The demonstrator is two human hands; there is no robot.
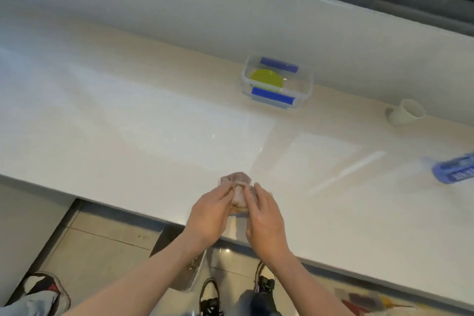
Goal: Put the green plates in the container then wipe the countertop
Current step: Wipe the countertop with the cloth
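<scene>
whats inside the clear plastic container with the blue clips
A round lime-green plate lies inside the clear plastic container with blue clips. Its near edge is hidden by the front blue clip, and whether more plates are stacked beneath it cannot be told.

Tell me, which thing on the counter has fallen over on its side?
The white cup near the wall, right of the clear container. Its mouth faces sideways, while the container sits flat and open upward.

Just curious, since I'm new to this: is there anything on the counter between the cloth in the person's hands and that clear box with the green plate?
No. In the head view, only bare countertop separates the cloth from the container.
</scene>
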